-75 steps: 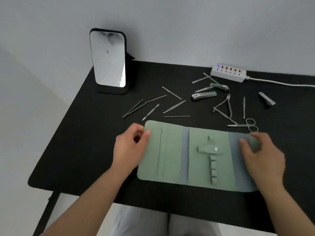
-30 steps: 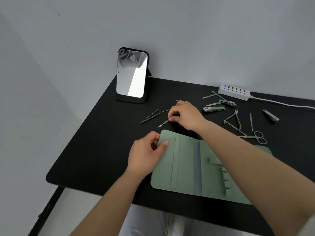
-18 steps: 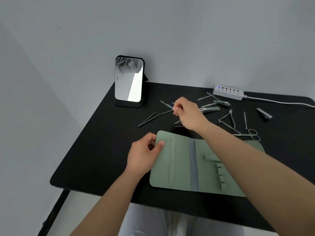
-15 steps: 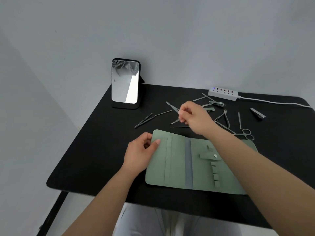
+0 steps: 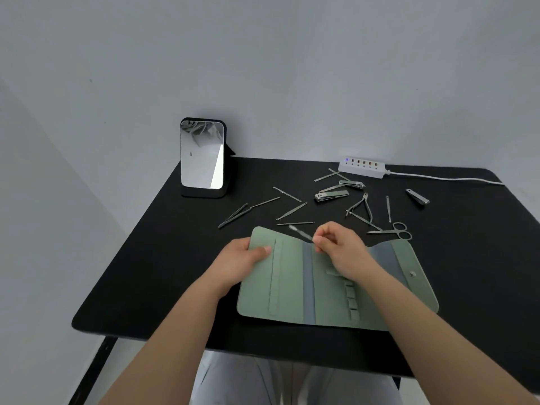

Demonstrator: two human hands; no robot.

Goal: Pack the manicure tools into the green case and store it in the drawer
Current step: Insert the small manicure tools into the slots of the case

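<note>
The green case point(image 5: 289, 290) lies unfolded near the front of the black table point(image 5: 163, 258). My left hand point(image 5: 236, 261) pinches its left edge, thumb on top. My right hand point(image 5: 342, 249) hovers over the case's upper middle and pinches a thin metal manicure tool point(image 5: 301, 233), whose tip points up-left. Behind the case lie several loose steel tools: tweezers point(image 5: 233, 214), thin picks point(image 5: 292, 211), nail clippers point(image 5: 331, 195), cuticle nippers point(image 5: 361, 209), scissors point(image 5: 394, 230), and a small clipper point(image 5: 418, 197).
A standing mirror point(image 5: 202, 157) is at the back left of the table. A white power strip point(image 5: 362, 166) with its cable runs along the back right. A grey wall rises behind. My lap shows below the front edge.
My right hand left the case's right flap, reached back to the loose tools, picked up a thin metal tool and brought it over the case. My left hand has kept its hold on the left edge.
</note>
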